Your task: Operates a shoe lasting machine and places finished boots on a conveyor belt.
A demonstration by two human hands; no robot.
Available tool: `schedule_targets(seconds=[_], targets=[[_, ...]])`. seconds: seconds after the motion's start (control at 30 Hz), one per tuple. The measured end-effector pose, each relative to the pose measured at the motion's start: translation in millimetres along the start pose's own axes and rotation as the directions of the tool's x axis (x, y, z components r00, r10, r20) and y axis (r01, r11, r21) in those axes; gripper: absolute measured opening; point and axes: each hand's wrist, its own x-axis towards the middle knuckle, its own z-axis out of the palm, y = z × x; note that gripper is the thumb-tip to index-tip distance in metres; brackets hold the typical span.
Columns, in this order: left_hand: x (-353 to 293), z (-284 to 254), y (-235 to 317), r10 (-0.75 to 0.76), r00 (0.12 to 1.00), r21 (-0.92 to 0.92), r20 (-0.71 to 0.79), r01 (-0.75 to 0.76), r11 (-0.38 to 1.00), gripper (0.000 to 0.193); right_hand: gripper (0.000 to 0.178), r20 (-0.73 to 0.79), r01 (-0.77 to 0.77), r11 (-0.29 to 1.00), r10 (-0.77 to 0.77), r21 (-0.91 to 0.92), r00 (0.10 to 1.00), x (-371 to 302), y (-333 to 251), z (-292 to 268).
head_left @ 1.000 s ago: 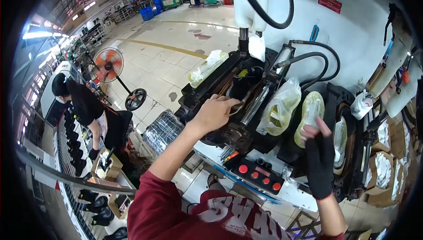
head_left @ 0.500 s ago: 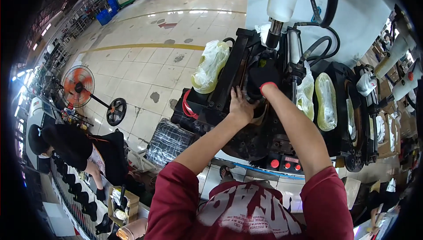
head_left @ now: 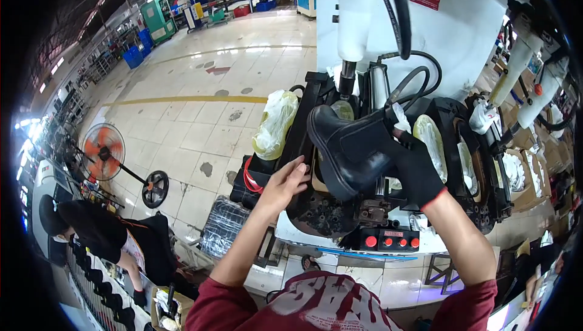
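Observation:
A black ankle boot (head_left: 349,149) is held up over the press machine, tilted on its side with the sole toward the left. My right hand (head_left: 420,170), in a black glove with a red cuff, is closed round the shaft end of the boot. Bare and holding nothing, my left hand (head_left: 284,185) hovers just left of the boot, fingers partly bent and apart. Beneath the boot lies the black metal station of the press (head_left: 322,212), partly hidden by it. A white cylinder with a steel rod (head_left: 348,79) points down behind the boot.
Plastic-wrapped yellowish shoe forms (head_left: 274,124) (head_left: 430,143) flank the station. Red buttons (head_left: 371,242) line the front panel. Black hoses (head_left: 419,88) curve behind. An orange-bladed fan (head_left: 104,152) stands left, and a co-worker (head_left: 115,240) sits at lower left beside a rack of black footwear.
The boot has come up out of the press station in my gloved right hand, moving toward the right. My left hand has drawn back to the left, off the station.

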Motion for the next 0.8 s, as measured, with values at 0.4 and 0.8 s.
schedule_targets(seconds=[0.4, 0.8], targets=[[-84, 219, -33, 0.272, 0.089, -0.188, 0.958, 0.912, 0.363, 0.086, 0.102, 0.194, 0.511, 0.393, -0.615, -0.764, 0.764, -308, 36, -205], [-253, 474, -199, -0.584, -0.325, 0.667, 0.744, 0.3, 0.682, 0.064, 0.047, -0.971, 0.911, 0.405, -0.237, -0.076, 0.025, -603, 186, -195]])
